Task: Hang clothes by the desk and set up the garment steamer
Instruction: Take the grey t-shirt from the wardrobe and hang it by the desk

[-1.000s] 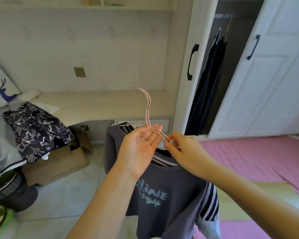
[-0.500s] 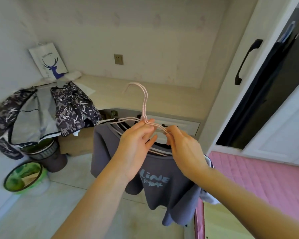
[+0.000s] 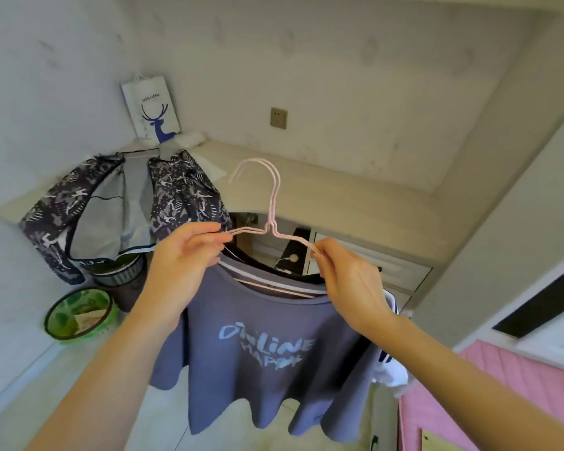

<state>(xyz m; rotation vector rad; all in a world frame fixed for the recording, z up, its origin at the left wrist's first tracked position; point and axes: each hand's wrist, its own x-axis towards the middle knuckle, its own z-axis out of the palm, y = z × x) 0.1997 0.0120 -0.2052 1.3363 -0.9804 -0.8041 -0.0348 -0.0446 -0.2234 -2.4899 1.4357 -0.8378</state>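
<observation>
A green basin (image 3: 79,315) is seen on the floor, low and left of the pink hangers (image 3: 267,219), with a dark bucket (image 3: 121,281) just beside it. A patterned jacket (image 3: 173,196) is draped over the edge of the desk (image 3: 355,203), left of the hangers, and a white deer-print bag (image 3: 152,110) is propped in the corner behind it. The hangers' left shoulder is pinched by the left hand (image 3: 179,268), thumb and fingers curled round the wire. The hooks are held upright in front of the desk. Below the hangers, a grey printed T-shirt (image 3: 264,353) is hung, other garments behind it. The right shoulder is pinched by the right hand (image 3: 349,281). Farther right, a wall socket (image 3: 278,118) is set above the desk.
</observation>
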